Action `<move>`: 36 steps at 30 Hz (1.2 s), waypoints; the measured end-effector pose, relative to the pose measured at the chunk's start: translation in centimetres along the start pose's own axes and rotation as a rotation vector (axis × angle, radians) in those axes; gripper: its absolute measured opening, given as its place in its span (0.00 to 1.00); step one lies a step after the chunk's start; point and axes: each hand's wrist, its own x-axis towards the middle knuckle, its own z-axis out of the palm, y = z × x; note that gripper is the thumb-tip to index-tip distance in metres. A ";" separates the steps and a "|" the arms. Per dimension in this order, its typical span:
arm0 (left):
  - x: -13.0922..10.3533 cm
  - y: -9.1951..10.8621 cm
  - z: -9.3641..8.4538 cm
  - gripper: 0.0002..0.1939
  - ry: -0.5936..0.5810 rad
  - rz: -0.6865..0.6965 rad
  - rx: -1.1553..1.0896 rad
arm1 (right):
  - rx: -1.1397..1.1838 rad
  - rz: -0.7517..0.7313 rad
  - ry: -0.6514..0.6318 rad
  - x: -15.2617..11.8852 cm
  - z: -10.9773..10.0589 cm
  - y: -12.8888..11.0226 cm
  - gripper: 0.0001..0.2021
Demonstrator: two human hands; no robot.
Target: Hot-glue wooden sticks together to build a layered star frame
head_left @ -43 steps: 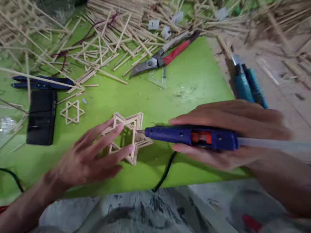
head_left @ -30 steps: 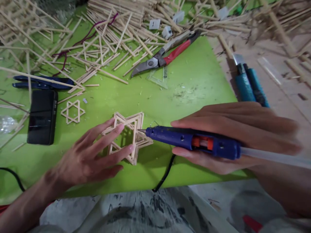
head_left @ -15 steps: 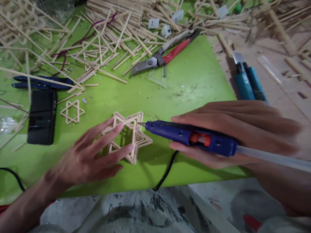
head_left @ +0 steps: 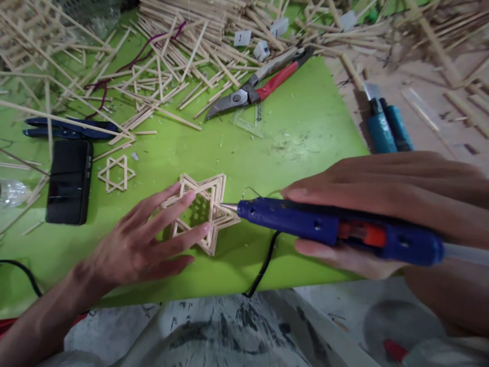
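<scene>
A layered six-pointed star of wooden sticks point(head_left: 209, 214) lies on the green mat point(head_left: 305, 127). My left hand point(head_left: 141, 244) rests flat on its left side, fingers spread and pressing it down. My right hand point(head_left: 389, 204) grips a blue glue gun point(head_left: 336, 232) with an orange trigger. The gun's metal tip touches the star's right edge at about mid-height. A thin strand of glue curls just above the nozzle. The gun's black cord point(head_left: 263, 267) runs down off the mat.
A small flat stick star point(head_left: 115, 173) and a black phone point(head_left: 69, 181) lie to the left. Red-handled snips point(head_left: 260, 86) and a clear triangle ruler point(head_left: 250, 121) sit behind. Loose sticks point(head_left: 183, 46) pile up at the back. Teal-handled tools point(head_left: 385, 127) lie at right, dark pliers point(head_left: 64, 128) at far left.
The glue gun's tip has shifted along the star's right edge, up and then back down. My right hand has drawn slightly right. My left hand stays on the star.
</scene>
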 end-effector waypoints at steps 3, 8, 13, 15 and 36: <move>-0.1 0.1 -0.1 0.28 -0.019 -0.016 -0.003 | 0.023 -0.043 -0.001 -1.5 -0.6 -1.5 0.24; 0.1 0.0 0.1 0.28 0.003 -0.002 -0.017 | 0.066 -0.108 -0.029 -2.2 -1.4 -3.4 0.19; 0.1 0.0 0.2 0.26 0.004 0.009 -0.021 | 0.201 -0.304 -0.004 -1.5 -1.6 -2.7 0.13; 0.1 -0.1 0.1 0.26 -0.007 0.007 -0.014 | 0.234 -0.390 0.003 -1.4 -1.6 -2.4 0.14; -0.1 -0.2 0.1 0.28 -0.033 -0.014 -0.029 | 0.082 -0.397 0.076 -3.8 -0.7 -4.0 0.09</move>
